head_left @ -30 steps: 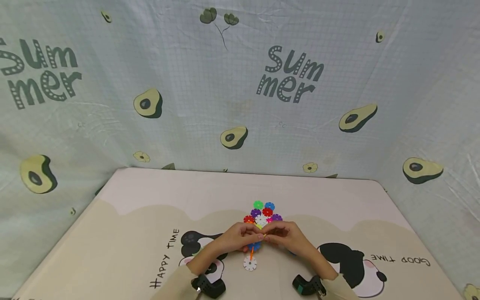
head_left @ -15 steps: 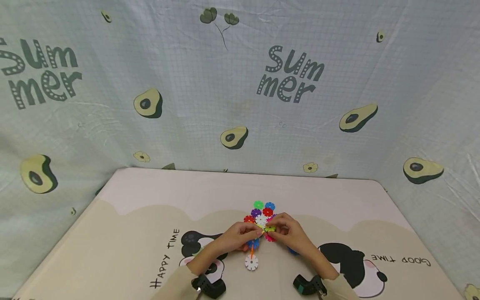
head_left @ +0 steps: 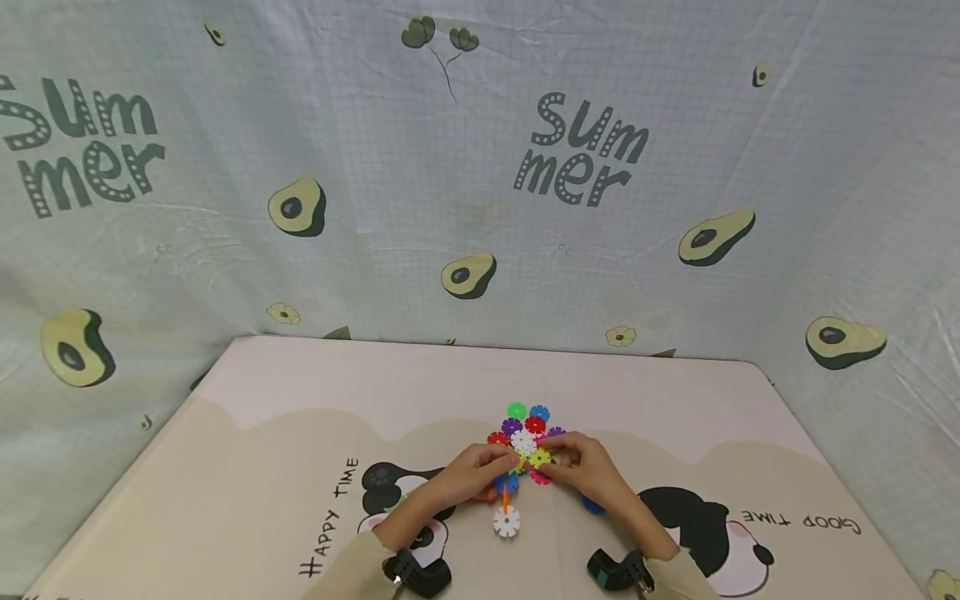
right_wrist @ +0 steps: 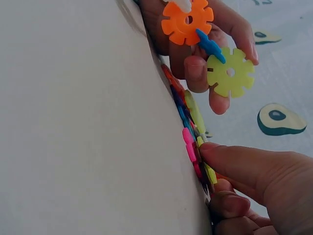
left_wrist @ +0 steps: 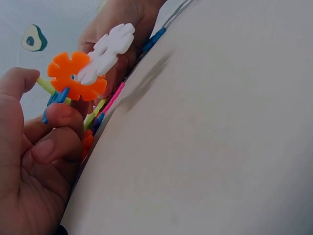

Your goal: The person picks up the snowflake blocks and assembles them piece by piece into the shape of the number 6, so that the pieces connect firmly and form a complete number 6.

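Note:
My left hand [head_left: 477,473] pinches a yellow notched interlocking disc [right_wrist: 239,81] between thumb and finger. Joined to it in a chain are a blue disc [right_wrist: 210,45], an orange disc [right_wrist: 176,30] and a white disc [head_left: 506,523] at the near end. In the left wrist view the chain is tilted, raised off the table. To the right, my right hand [head_left: 587,461] grips a yellow-green disc [head_left: 540,457] at the near side of a colourful cluster, thumb on its edge. A pink disc [head_left: 539,476] lies just below it.
The cluster continues away from me with a white disc [head_left: 523,442], a red disc [head_left: 535,424], a green disc [head_left: 517,410] and a blue disc [head_left: 540,412]. Another blue disc [head_left: 592,505] lies beside my right wrist. A printed cloth [head_left: 375,275] hangs behind the table [head_left: 225,483].
My right hand has moved right, away from my left fingertips, to the yellow-green disc. The hanging chain's white end has shifted slightly right and up. My left hand stays nearly in place.

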The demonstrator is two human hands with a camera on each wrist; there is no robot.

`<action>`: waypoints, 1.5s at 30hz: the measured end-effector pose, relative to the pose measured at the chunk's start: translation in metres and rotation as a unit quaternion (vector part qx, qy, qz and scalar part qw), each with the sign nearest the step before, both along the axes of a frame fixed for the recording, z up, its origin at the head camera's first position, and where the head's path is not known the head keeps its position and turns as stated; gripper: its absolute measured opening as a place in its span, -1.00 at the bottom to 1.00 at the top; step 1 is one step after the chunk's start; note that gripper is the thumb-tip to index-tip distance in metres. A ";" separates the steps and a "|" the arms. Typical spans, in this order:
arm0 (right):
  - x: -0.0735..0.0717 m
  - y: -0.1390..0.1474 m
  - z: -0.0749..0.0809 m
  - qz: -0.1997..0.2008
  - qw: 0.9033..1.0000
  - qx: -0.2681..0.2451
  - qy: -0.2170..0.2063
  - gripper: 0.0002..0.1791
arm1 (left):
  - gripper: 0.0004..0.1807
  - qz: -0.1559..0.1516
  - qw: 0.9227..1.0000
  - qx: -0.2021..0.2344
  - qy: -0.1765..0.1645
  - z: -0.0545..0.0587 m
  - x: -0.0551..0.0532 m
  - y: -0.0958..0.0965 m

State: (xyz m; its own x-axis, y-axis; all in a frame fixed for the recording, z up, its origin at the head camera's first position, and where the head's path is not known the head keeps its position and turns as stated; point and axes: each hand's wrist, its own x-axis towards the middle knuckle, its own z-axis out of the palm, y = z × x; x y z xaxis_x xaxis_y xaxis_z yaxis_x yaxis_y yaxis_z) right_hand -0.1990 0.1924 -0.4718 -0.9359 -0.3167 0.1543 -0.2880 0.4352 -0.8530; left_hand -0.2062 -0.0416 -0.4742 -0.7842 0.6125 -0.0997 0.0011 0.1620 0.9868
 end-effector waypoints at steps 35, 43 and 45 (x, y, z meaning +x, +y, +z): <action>0.000 -0.004 0.003 -0.035 0.976 -0.172 -0.131 -0.63 | -0.59 -0.029 0.997 -0.007 0.070 -0.005 -0.005 0.000; 0.001 -0.007 0.004 0.013 0.972 -0.195 -0.128 -0.63 | -0.61 -0.031 0.996 -0.016 0.078 -0.003 -0.004 0.000; 0.001 -0.006 0.004 0.023 0.973 -0.194 -0.125 -0.63 | -0.63 -0.037 0.996 -0.016 0.080 -0.003 -0.005 0.000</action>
State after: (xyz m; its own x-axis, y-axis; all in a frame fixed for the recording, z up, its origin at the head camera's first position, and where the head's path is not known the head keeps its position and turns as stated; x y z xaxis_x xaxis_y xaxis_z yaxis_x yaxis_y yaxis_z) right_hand -0.1977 0.1860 -0.4677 -0.9460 -0.3217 0.0396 -0.0616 0.0586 -0.9964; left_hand -0.2111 -0.0413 -0.4775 -0.7447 0.6674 0.0025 0.1710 0.1871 0.9673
